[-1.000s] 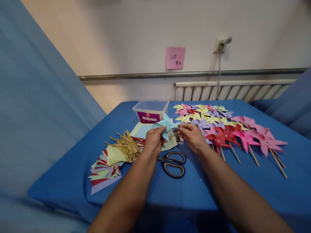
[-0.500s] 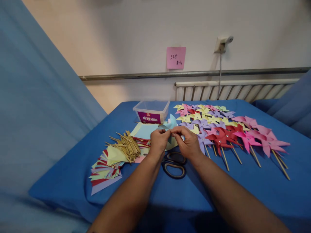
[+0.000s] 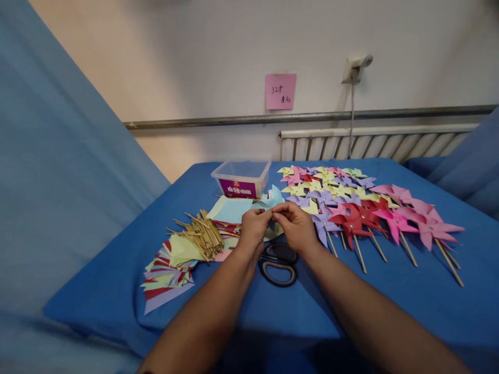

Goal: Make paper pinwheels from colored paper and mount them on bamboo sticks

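Both hands worked over the blue table (image 3: 390, 306). Left hand (image 3: 254, 228) and right hand (image 3: 295, 224) met fingertip to fingertip, pinching one light-blue paper pinwheel (image 3: 272, 199), folded and pointed, above one pair of black-handled scissors (image 3: 277, 262). One clear plastic box (image 3: 241, 178) stood behind. One bundle of thin wooden sticks (image 3: 202, 236) lay on fanned paper squares (image 3: 167, 270). Finished pinwheels (image 3: 358, 208) were too many to count.

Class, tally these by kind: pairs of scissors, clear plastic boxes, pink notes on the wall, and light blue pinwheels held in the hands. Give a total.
scissors, pairs: 1
clear plastic box: 1
pink note on the wall: 1
light blue pinwheel, held between left hand and right hand: 1
Total: 4
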`<state>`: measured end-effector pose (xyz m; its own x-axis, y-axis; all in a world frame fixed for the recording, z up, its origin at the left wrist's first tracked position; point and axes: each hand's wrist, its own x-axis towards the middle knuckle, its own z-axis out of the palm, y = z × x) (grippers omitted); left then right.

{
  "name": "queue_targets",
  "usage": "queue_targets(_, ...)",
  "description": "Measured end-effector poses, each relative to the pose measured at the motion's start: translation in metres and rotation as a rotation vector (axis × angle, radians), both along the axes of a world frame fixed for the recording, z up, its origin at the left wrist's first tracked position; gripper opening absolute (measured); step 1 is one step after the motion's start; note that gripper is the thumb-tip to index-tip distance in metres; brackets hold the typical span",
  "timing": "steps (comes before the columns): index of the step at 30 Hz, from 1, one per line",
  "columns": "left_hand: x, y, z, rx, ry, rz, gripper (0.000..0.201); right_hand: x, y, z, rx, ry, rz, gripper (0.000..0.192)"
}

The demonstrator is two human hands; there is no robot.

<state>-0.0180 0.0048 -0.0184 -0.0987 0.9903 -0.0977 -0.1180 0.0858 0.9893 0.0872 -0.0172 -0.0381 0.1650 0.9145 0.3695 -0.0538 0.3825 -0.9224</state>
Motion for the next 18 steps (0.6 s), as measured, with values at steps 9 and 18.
queue_targets(9, 0.001, -0.002, 0.004, -0.02, -0.078, -0.047, 0.024, 0.0, -0.002, 0.013, -0.124, 0.305, 0.004, 0.026)
queue_targets(18, -0.002, -0.001, 0.004, -0.013, -0.054, -0.041, 0.025, 0.003, -0.004, 0.01, -0.103, 0.189, 0.07, 0.022)
